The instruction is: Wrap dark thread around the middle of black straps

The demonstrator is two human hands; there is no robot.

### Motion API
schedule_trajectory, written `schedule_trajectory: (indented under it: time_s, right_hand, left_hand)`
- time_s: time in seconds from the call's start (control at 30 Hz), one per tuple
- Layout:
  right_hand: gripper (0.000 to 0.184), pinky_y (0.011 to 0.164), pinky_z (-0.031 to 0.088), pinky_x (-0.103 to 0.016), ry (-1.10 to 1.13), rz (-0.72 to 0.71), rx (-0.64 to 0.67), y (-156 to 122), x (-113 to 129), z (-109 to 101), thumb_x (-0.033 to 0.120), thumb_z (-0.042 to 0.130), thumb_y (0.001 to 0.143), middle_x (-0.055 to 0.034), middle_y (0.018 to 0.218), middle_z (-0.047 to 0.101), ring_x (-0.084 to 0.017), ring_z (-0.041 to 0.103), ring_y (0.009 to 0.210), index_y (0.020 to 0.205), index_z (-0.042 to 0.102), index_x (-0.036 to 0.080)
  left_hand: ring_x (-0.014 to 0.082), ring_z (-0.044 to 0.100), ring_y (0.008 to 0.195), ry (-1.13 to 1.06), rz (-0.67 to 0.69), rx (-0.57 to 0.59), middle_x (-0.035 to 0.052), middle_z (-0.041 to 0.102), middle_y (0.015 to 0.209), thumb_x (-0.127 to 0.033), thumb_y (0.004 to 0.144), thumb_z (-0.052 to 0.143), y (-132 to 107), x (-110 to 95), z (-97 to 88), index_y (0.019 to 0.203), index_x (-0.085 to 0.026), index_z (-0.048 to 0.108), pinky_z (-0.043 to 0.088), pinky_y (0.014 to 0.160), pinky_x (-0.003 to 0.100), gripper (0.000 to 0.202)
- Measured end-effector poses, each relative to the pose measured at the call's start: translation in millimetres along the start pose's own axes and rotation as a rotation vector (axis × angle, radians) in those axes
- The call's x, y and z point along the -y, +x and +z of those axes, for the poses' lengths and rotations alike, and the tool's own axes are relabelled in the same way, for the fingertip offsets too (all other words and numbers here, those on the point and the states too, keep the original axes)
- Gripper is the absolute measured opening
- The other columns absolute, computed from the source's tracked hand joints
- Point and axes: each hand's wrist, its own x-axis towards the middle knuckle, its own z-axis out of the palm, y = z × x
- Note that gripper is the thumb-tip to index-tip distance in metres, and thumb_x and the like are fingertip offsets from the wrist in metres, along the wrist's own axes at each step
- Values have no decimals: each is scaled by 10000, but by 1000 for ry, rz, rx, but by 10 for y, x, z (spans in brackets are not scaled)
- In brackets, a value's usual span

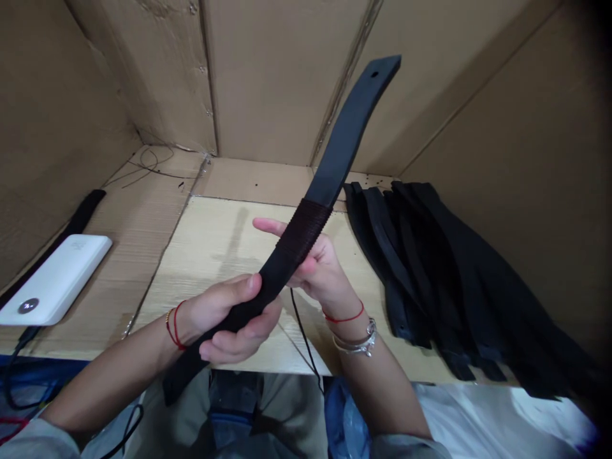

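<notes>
A long, curved black strip [349, 137] slants up and away across my view, with a small hole near its far end. Dark brown cord is wound tightly around its middle as a band [305, 233]. My left hand [239, 322] is closed around the lower part of the strip, thumb on top. Behind the wound band is my right hand [320, 268], its index finger stretched out to the left and its thumb bent by the strip's edge. A loose dark cord [301, 331] hangs below the right hand; the strip partly hides those fingers.
Several similar black strips [430, 255] lie piled at the right. On the left are a white power bank [60, 277] with a cable, another black strip [86, 213] and thin loose thread [153, 162]. Cardboard walls [268, 83] enclose the pale work board [191, 261].
</notes>
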Motion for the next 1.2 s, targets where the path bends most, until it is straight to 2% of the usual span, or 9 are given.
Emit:
schedule_trajectory:
  time_s: [0.1, 0.17, 0.23, 0.37, 0.5, 0.63, 0.77, 0.93, 1.2]
  right_hand:
    - [470, 396, 156, -237, 52, -9, 21, -1, -36, 66, 584, 768, 713, 59, 583, 447, -55, 208, 445, 918, 706, 166]
    - [463, 399, 175, -232, 65, -15, 0, 6, -59, 88, 604, 777, 686, 49, 586, 453, -55, 237, 448, 795, 685, 163]
    - [460, 396, 168, -221, 72, -16, -45, 14, -71, 95, 600, 785, 678, 63, 544, 403, -49, 236, 435, 720, 649, 162]
    - [459, 367, 136, -197, 58, -19, -187, 24, -71, 83, 568, 784, 705, 94, 480, 333, -29, 193, 391, 663, 585, 156]
    - [440, 332, 149, -182, 13, -38, -299, 46, -81, 51, 522, 718, 804, 102, 439, 335, -28, 226, 342, 634, 504, 178]
    - [467, 346, 171, -173, -15, -71, -322, 90, -82, 35, 475, 729, 813, 120, 425, 272, -19, 212, 350, 589, 442, 184]
    - [449, 373, 208, -175, -67, -62, -328, 116, -77, 40, 457, 709, 839, 115, 441, 282, -26, 252, 379, 597, 454, 178]
    - [448, 387, 183, -189, -127, -36, -315, 109, -64, 20, 447, 666, 878, 115, 459, 282, -27, 219, 390, 609, 419, 187]
    - [434, 420, 179, -218, -224, -145, -224, 49, 32, -43, 375, 615, 929, 85, 520, 302, -41, 244, 435, 597, 412, 183]
  left_hand:
    - [47, 194, 166, -133, -60, 120, -74, 327, 339, -581, 900, 525, 8, 46, -29, 628, -169, 547, 211, 161, 137, 494]
    - [53, 210, 162, -173, -79, 171, -71, 330, 342, -594, 912, 488, 29, 60, -54, 632, -171, 556, 212, 160, 142, 511]
    - [61, 282, 191, -98, -75, 135, -56, 380, 373, -640, 901, 470, 72, 64, -74, 674, -165, 586, 259, 191, 148, 540]
    - [102, 519, 369, 346, 121, -217, 15, 567, 511, -766, 843, 430, 185, 68, -84, 868, -130, 633, 426, 365, 177, 668]
    - [114, 548, 425, 646, 296, -533, -7, 557, 564, -846, 782, 380, 208, 84, -38, 894, -130, 603, 465, 422, 215, 758]
    - [87, 548, 469, 945, 447, -786, -44, 548, 604, -646, 869, 547, 169, 94, 37, 940, -160, 564, 471, 473, 195, 492]
    - [84, 574, 491, 1074, 521, -947, -31, 594, 609, -488, 970, 491, 169, 94, 76, 972, -161, 571, 471, 486, 182, 337]
    - [77, 538, 409, 793, 520, -874, -40, 587, 563, -510, 965, 484, 166, 61, 95, 944, -157, 564, 445, 403, 163, 363]
    - [62, 460, 304, 547, 492, -549, -49, 545, 470, -474, 990, 438, 80, -15, 48, 909, -155, 595, 401, 318, 126, 364]
